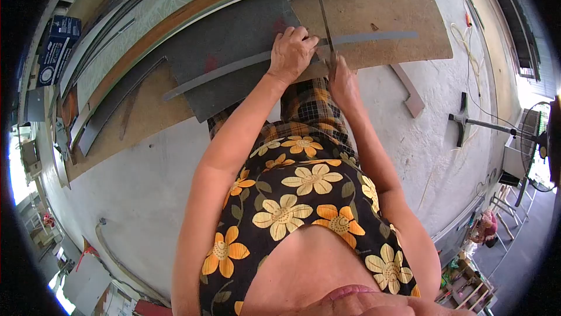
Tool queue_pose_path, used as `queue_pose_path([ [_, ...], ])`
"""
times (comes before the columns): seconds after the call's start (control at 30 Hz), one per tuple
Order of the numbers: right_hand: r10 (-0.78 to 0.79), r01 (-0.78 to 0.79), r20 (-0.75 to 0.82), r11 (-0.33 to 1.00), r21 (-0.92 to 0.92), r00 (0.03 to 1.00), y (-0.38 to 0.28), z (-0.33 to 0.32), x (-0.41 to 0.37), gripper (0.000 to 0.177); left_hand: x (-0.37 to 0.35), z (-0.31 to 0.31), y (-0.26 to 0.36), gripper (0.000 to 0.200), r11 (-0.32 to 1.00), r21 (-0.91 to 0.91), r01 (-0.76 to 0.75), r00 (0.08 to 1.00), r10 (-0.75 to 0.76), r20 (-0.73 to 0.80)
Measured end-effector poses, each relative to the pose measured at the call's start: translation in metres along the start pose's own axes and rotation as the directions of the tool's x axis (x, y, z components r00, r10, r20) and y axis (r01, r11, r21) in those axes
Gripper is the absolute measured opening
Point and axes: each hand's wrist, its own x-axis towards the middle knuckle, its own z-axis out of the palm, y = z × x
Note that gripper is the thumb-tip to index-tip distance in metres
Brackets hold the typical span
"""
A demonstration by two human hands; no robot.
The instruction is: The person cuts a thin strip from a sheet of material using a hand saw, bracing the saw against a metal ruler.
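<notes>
A long, narrow grey strip [222, 72] lies across a dark grey sheet [234, 29], and its far end reaches over a brown board [403, 6]. My left hand [292, 53] presses down on the strip near the sheet's right edge, fingers bent around it. Just to the right, my right hand [343, 82] is closed on the handle of a handsaw [325, 18]. Its thin blade, seen nearly edge-on, points away from me and crosses the strip close beside my left fingers.
Long pale patterned panels [152, 29] are stacked along the far left of the board. A flat L-shaped piece [409, 91] lies on the pale floor [385, 158] at the right. Beyond it stand a black-footed stand [464, 120] and a fan [532, 140]. A blue box [58, 47] sits far left.
</notes>
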Motion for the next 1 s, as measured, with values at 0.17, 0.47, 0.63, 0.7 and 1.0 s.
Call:
queue_pose_path([
  [0.17,0.009,-0.013,0.039,0.993,0.115,0.999,0.011,-0.003,-0.077,0.023,-0.001,-0.001,-0.001,0.018,1.000,-0.016,-0.017,0.997,0.016,-0.072],
  [0.47,0.071,-0.070,-0.001,0.989,0.129,0.997,-0.009,-0.033,-0.059,0.023,-0.012,-0.006,0.003,0.024,1.000,0.003,0.005,0.999,-0.005,-0.041],
  [0.63,0.031,-0.036,0.050,0.993,0.114,0.998,-0.003,-0.022,-0.054,0.019,-0.016,-0.006,-0.001,0.027,0.999,0.036,-0.009,0.997,0.012,-0.079],
  [0.7,0.024,-0.029,0.055,0.994,0.106,0.998,-0.002,-0.018,-0.052,0.017,-0.015,-0.003,-0.004,0.032,0.997,0.079,0.012,0.999,-0.008,-0.046],
  [1.0,0.030,-0.033,0.080,0.999,0.035,0.996,-0.005,-0.019,-0.050,0.014,-0.011,-0.005,-0.003,0.034,0.998,0.001,0.057,0.998,-0.057,-0.021],
])
